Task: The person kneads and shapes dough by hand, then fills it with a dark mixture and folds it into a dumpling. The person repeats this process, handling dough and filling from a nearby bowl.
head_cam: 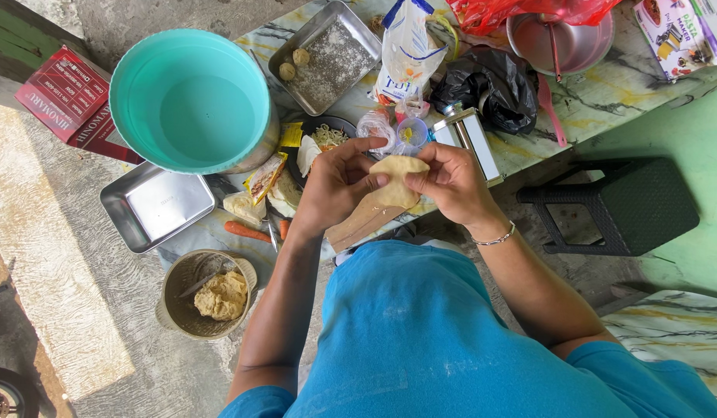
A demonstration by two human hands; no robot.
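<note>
Both hands meet over the table's near edge; the left hand and the right hand each pinch one side of a pale yellow dough sheet, fingers curled around its edges, so the sheet hangs folded between them, clear of the table; a silver bracelet circles the right wrist.

Just behind the dough stands a small metal pasta roller; beside it lies a crumpled black plastic bag; a tall white packet with blue print leans upright between the bag and a flat steel tray dusted with flour and holding two dough balls. A small orange-and-yellow sachet lies near the left wrist, beside a big turquoise tub. A red carton with white lettering sits at the far left, partly under the tub; a white box with coloured pictures is cut off at the top right corner; a red plastic bag is cropped by the upper edge.

The dark plate behind the left hand is half hidden by it; its contents are hard to make out.
</note>
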